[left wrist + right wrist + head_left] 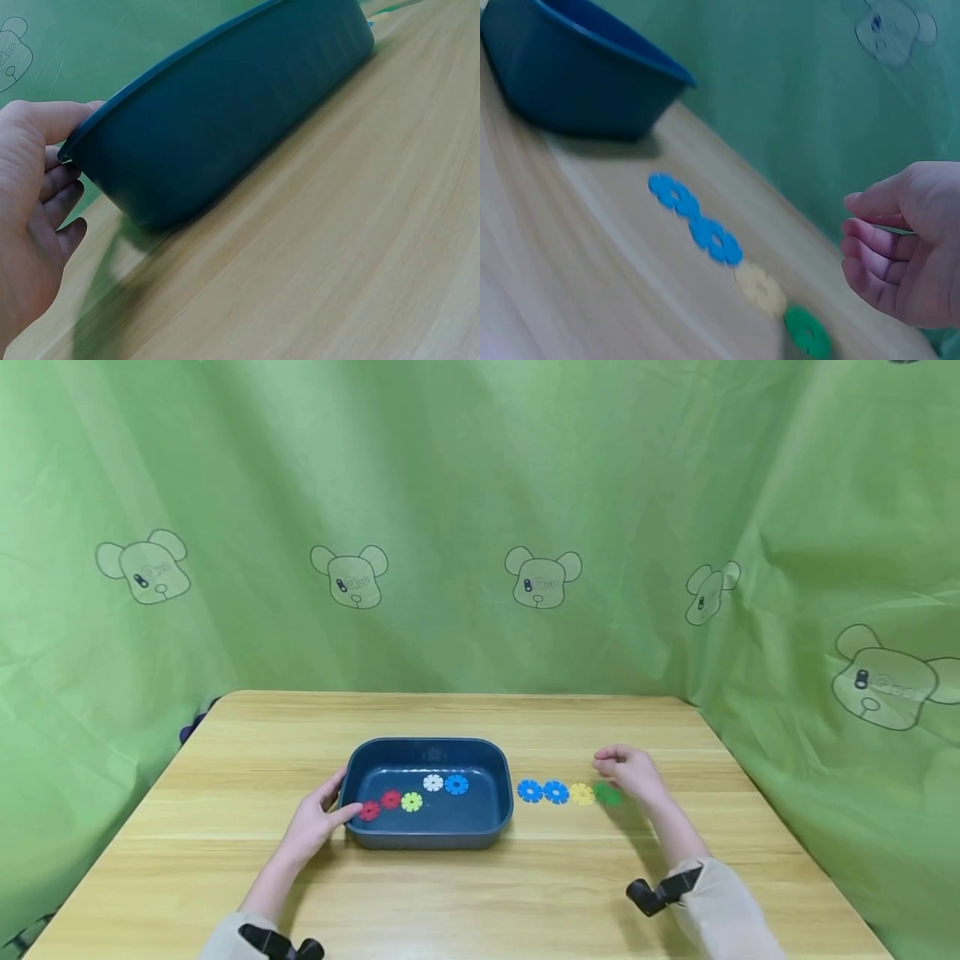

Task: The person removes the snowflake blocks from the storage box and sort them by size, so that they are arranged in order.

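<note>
At the left end of a dark blue plastic basin, my left hand holds the rim, thumb over the inside and fingers against the outer wall. In the basin lie two red snowflake discs, a yellow-green disc, a white disc and a blue disc. Right of it, two blue discs, a yellow disc and a green disc form a row on the table. Above the green disc hovers my right hand, fingers loosely bent, with nothing visible in them.
The wooden table ends at a green curtain printed with bear heads, behind and at both sides. Black camera mounts are strapped at both wrists.
</note>
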Action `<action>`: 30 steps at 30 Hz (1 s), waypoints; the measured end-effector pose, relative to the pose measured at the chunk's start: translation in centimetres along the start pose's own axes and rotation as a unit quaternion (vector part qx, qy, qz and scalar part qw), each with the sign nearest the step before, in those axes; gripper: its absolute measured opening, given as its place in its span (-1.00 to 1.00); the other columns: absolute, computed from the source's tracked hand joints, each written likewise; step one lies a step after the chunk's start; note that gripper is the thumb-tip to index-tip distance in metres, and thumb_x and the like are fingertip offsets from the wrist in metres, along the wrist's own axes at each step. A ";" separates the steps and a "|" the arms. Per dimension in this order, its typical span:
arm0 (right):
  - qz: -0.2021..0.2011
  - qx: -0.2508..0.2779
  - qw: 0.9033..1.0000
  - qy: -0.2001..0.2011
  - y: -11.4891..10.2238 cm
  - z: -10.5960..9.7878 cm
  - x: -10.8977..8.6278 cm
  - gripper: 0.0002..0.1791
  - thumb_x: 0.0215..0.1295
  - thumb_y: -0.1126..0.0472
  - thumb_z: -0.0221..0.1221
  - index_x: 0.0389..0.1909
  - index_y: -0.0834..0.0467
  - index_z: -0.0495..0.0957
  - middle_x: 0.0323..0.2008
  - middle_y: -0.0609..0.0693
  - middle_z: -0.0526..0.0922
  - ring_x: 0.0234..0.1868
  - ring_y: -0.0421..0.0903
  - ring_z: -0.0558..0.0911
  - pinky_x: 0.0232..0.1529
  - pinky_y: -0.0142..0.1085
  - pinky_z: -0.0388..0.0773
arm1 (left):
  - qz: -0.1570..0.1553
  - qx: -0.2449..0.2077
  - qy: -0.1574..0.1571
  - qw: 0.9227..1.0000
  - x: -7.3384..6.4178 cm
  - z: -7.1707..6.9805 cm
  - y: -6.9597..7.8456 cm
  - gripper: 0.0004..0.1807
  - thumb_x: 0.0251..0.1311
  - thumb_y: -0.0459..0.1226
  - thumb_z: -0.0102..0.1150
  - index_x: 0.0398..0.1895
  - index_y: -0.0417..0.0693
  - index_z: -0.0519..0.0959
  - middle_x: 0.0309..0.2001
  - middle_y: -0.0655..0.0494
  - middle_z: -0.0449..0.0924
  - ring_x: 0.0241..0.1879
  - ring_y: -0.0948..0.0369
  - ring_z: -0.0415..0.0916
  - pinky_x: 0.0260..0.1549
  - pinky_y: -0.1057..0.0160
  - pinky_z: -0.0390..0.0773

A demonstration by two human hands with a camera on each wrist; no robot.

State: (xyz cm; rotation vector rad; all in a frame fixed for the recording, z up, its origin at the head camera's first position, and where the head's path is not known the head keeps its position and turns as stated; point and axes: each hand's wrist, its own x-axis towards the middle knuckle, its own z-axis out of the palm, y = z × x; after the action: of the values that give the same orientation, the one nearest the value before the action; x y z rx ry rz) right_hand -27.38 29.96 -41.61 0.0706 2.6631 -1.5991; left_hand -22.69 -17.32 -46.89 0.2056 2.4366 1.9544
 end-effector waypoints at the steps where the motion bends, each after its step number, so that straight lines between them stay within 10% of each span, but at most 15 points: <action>1: -0.003 0.010 1.000 -0.004 -0.5 0.3 0.0 -0.62 0.26 0.28 0.12 -0.01 0.48 0.38 -0.22 0.15 0.55 -0.19 0.00 0.53 -0.09 -0.11 0.56 | 0.000 0.001 0.000 1.000 0.0 0.0 0.0 -0.24 0.15 -0.34 0.21 0.38 -0.28 0.10 0.36 -0.23 0.07 0.34 -0.13 0.01 0.27 0.02 0.09; 21: -0.060 0.125 0.989 -0.052 -6.9 9.0 1.0 -0.66 0.16 0.43 0.16 -0.06 0.51 0.41 -0.41 0.02 0.58 -0.38 -0.15 0.57 -0.20 -0.17 0.61 | -0.009 0.003 -0.002 1.000 0.0 -0.2 0.1 -0.23 0.16 -0.31 0.20 0.40 -0.25 0.07 0.38 -0.23 0.02 0.35 -0.14 -0.04 0.28 0.00 0.07; 30: -0.037 0.152 0.985 -0.066 -8.8 13.5 1.1 -0.66 0.15 0.43 0.19 -0.06 0.49 0.44 -0.35 0.08 0.61 -0.19 0.15 0.60 -0.19 -0.14 0.61 | -0.010 0.000 0.002 1.000 0.0 -0.1 0.1 -0.22 0.14 -0.32 0.23 0.39 -0.28 0.09 0.37 -0.25 0.03 0.35 -0.13 -0.02 0.28 0.00 0.08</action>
State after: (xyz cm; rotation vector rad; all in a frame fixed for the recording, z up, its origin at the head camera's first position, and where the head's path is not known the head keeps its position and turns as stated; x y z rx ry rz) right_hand -28.86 13.91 -40.29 -0.1244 2.3311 -1.9472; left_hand -22.72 -17.43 -46.80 0.1787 2.4306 1.9491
